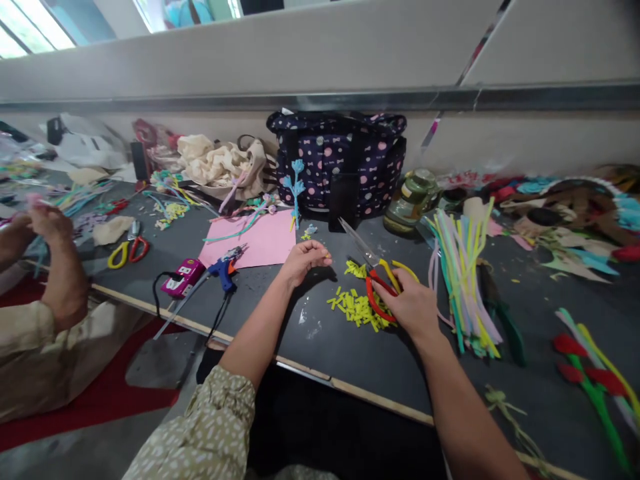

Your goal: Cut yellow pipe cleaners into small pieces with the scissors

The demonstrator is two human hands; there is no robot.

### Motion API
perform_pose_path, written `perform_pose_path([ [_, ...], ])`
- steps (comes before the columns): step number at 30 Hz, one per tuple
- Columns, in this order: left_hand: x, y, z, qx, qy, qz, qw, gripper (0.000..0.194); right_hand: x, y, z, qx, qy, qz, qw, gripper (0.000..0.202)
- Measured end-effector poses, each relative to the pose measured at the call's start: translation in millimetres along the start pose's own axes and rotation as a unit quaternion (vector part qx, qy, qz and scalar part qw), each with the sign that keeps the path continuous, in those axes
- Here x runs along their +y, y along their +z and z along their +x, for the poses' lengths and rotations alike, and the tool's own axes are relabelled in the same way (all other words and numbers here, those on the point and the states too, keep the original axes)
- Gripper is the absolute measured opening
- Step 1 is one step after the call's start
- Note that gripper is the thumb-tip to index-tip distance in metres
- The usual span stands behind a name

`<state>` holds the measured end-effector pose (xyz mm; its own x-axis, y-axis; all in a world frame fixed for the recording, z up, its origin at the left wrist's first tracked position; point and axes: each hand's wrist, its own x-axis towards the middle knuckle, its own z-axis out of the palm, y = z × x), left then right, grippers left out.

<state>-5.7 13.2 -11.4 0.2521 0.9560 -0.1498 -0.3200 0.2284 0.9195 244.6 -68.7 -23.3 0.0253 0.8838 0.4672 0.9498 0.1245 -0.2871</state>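
My right hand (413,303) grips a pair of scissors (367,253) with one red and one yellow handle loop; the blades point away to the upper left, nearly together. A curved yellow strip (405,269) shows by the fingers of that hand. My left hand (303,261) is closed in a pinch left of the scissors. A tiny yellowish bit may be at its fingertips, too small to make out. Between the hands lies a pile of short yellow-green cut pieces (353,308), partly under the red handle. A smaller cluster (355,269) is just beyond.
Behind stand a dark patterned bag (320,143), a phone (344,200), a blue fuzzy flower (297,183) and a jar (413,200). A glue gun (223,270) touches the pink sheet (270,233). Pastel pipe cleaners (465,280) lie right. Another person's hands (50,223) work at left.
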Motion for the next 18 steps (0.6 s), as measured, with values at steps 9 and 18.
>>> perform_pose_path([
  [9,0,-5.7,8,0.107,0.032,-0.147,0.983,0.037,-5,6,-6,-0.01,-0.042,-0.019,0.999,0.05],
  [18,-2,-9.7,8,0.13,0.02,-0.167,0.977,0.033,-18,-4,-7,-0.039,-0.07,-0.009,0.997,0.047],
])
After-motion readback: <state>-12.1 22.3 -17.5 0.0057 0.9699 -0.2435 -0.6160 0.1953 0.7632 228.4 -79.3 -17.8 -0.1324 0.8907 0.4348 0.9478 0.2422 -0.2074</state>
